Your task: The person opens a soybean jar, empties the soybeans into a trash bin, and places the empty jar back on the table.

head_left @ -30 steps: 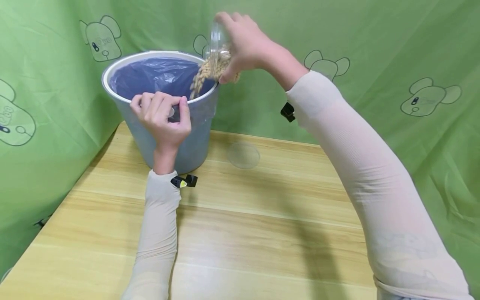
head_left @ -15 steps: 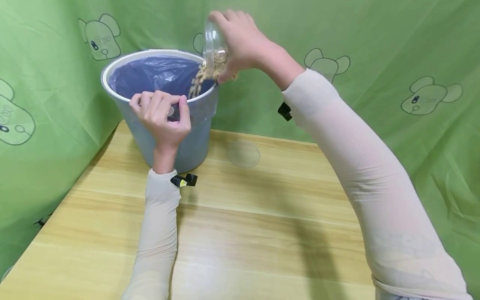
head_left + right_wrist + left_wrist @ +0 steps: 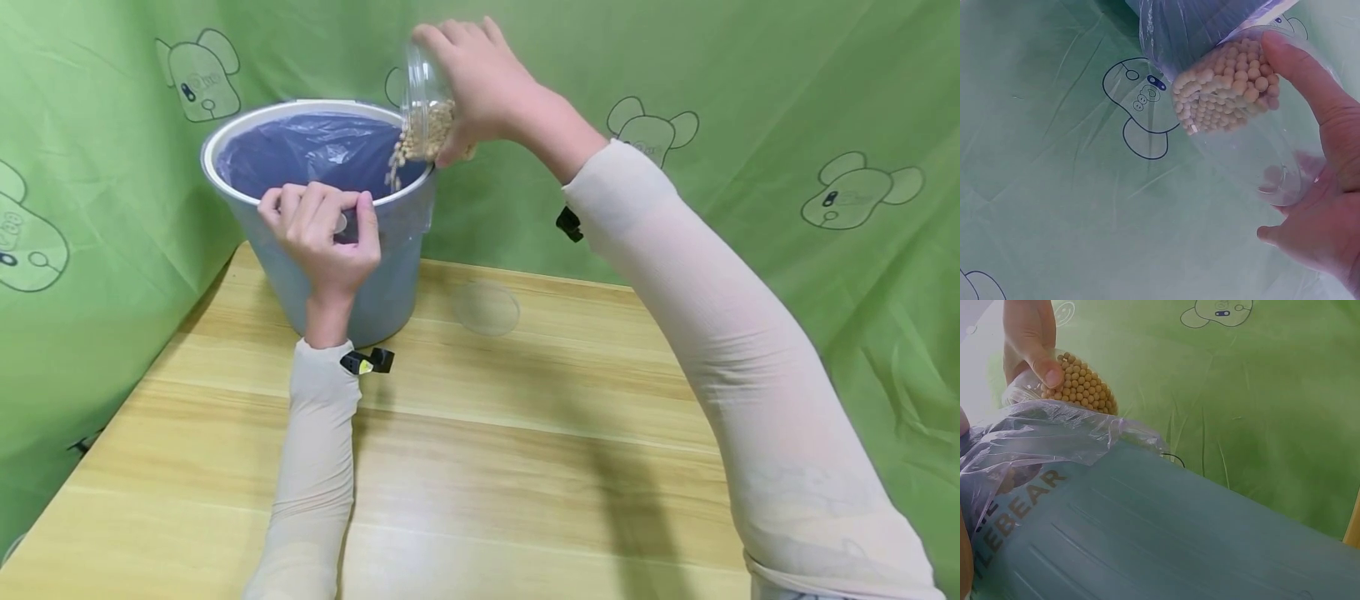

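Note:
A grey-blue trash bin [image 3: 397, 275] with a white rim is lined with a thin plastic bag [image 3: 315, 143]. My left hand [image 3: 324, 229] grips the near rim, fingers over the edge and thumb beside them. At the bin's right rim, my right hand [image 3: 491, 87] holds a clear jar [image 3: 427, 79] tipped on its side, its mouth toward the bin. Round pale beans, like soybeans [image 3: 1244, 72], lie along the jar's lower side, and some fall from its mouth into the bin. In the left wrist view the beans [image 3: 1082, 384] show through the jar wall. The bin's bottom is hidden.
A clear round disc, like a lid [image 3: 487, 308], lies flat on the wooden table [image 3: 525, 500] right of the bin. Green cloth [image 3: 750, 100] with printed animal heads hangs behind and to the left. Black wrist cameras sit on both sleeves.
The jar in my right hand has shifted slightly left over the bin. Fewer beans are in it, and the falling stream is thinner. My left hand stays on the rim.

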The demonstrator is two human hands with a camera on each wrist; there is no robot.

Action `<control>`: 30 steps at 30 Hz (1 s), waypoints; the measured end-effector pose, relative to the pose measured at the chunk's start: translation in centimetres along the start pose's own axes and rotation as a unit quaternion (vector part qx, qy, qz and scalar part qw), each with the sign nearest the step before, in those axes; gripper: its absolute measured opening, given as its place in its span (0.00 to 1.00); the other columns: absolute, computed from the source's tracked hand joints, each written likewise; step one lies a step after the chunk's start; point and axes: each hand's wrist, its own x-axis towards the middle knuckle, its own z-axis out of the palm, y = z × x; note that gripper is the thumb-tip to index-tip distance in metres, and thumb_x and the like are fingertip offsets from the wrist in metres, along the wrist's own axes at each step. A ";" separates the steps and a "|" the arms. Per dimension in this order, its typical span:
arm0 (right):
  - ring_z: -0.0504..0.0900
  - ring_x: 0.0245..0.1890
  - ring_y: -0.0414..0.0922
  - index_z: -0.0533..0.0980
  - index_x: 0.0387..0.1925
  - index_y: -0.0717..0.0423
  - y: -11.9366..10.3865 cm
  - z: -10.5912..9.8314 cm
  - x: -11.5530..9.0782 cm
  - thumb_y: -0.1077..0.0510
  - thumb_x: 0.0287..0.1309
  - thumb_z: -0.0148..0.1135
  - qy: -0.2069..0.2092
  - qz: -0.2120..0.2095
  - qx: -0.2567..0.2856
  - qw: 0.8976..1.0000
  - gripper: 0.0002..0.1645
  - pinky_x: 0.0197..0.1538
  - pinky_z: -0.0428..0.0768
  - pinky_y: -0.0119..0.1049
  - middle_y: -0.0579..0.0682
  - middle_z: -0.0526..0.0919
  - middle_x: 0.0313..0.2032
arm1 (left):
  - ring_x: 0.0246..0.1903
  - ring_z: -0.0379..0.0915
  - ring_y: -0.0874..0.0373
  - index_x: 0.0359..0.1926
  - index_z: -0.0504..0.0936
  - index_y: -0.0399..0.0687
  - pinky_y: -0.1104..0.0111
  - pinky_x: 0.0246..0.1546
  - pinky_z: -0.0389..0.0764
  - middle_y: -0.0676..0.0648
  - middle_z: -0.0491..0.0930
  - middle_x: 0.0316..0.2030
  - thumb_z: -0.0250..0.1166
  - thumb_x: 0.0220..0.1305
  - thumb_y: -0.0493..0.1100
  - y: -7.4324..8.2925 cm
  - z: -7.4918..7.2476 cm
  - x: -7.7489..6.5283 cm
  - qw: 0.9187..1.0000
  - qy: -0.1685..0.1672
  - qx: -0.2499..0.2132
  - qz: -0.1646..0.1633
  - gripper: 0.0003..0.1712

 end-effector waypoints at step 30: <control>0.46 0.82 0.51 0.44 0.81 0.51 -1.8 0.6 0.6 0.48 0.32 0.87 0.033 -0.028 -0.046 0.998 0.81 0.79 0.29 0.56 0.51 0.52 0.80 | 0.28 0.67 0.42 0.18 0.82 0.44 0.56 0.59 0.60 0.44 0.77 0.18 0.65 0.60 0.49 -0.1 -0.2 0.2 1.000 0.000 0.001 -0.003 0.18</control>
